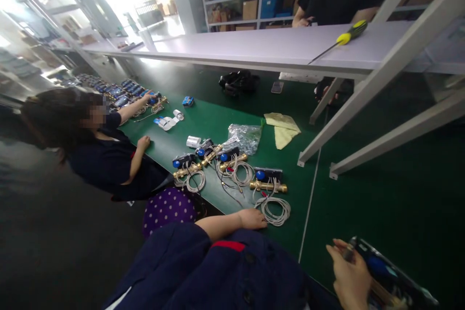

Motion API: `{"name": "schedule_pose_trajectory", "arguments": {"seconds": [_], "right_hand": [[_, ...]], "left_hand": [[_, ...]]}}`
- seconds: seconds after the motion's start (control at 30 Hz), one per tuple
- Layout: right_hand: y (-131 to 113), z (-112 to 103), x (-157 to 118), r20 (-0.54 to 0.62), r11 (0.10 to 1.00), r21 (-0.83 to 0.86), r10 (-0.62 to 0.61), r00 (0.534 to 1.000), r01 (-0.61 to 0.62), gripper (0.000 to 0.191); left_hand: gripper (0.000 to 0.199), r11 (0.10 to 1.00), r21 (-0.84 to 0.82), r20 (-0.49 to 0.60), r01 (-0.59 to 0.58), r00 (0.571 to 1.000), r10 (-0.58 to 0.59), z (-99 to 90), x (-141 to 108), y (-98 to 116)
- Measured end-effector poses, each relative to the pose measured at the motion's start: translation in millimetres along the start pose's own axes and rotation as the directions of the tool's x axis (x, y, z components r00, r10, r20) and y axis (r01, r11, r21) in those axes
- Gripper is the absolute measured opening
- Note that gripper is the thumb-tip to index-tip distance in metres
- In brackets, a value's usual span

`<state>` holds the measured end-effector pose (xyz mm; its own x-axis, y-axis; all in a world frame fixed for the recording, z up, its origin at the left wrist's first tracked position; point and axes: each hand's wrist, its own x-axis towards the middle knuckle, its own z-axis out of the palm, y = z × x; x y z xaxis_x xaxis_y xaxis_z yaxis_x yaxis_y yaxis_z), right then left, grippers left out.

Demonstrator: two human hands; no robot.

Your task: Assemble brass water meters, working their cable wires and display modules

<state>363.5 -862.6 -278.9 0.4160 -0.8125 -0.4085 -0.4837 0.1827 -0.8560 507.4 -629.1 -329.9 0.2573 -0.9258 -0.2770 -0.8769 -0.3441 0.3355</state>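
Note:
My left hand [253, 219] lies palm down on the green table, its fingertips by a coil of grey cable [276, 211]. That cable belongs to a brass valve body [269, 186] with a black housing and a blue round cap. At the lower right, my right hand [349, 273] is closed on a short dark cylindrical piece [349, 249], whose exact kind I cannot make out. Just beside and partly behind this hand is another unit with a black housing [395, 271] and a blue cap, cut off by the frame edge.
More brass valve units [187, 169] with coiled cables stand to the left. Behind them lie a clear plastic bag [245, 138] and a yellow cloth [282, 128]. A screwdriver [343, 38] rests on the raised shelf [232, 46], held by slanted white posts [363, 72]. A co-worker [105, 155] sits at left; another person stands across.

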Motion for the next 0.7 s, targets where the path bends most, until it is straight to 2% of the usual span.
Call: {"name": "schedule_pose_trajectory", "arguments": {"seconds": [0.07, 0.17, 0.27, 0.37, 0.5, 0.6, 0.67, 0.7], "right_hand": [[-20, 11, -8, 0.088, 0.921, 0.306, 0.223, 0.971, -0.24, 0.04], [-42, 20, -20, 0.262, 0.815, 0.431, 0.298, 0.918, -0.387, 0.035], [-51, 25, -31, 0.374, 0.762, 0.458, 0.302, 0.877, -0.458, 0.028], [-51, 31, -42, 0.452, 0.721, 0.464, 0.307, 0.838, -0.514, 0.026], [-46, 38, -52, 0.485, 0.694, 0.458, 0.33, 0.81, -0.556, 0.024], [-42, 36, -57, 0.483, 0.682, 0.459, 0.345, 0.805, -0.569, 0.023], [-38, 33, -58, 0.475, 0.678, 0.464, 0.353, 0.806, -0.57, 0.022], [-36, 32, -59, 0.471, 0.677, 0.466, 0.356, 0.807, -0.57, 0.021]], "left_hand": [[0.015, 0.996, -0.02, -0.03, 0.081, 0.996, -0.082, -6.6, -3, -4], [0.021, 0.979, -0.076, -0.092, 0.19, 0.976, -0.197, -18.2, -10, -13], [0.028, 0.948, -0.168, -0.16, 0.271, 0.941, -0.298, -29.5, -17, -22], [0.03, 0.909, -0.287, -0.199, 0.304, 0.909, -0.367, -39.3, -21, -32], [0.035, 0.849, -0.424, -0.251, 0.315, 0.86, -0.445, -49.2, -20, -48], [0.042, 0.827, -0.44, -0.288, 0.35, 0.818, -0.499, -50.6, -22, -55], [0.043, 0.84, -0.403, -0.285, 0.364, 0.822, -0.493, -45.5, -28, -54], [0.04, 0.859, -0.375, -0.261, 0.348, 0.85, -0.458, -40.8, -32, -51]]}}
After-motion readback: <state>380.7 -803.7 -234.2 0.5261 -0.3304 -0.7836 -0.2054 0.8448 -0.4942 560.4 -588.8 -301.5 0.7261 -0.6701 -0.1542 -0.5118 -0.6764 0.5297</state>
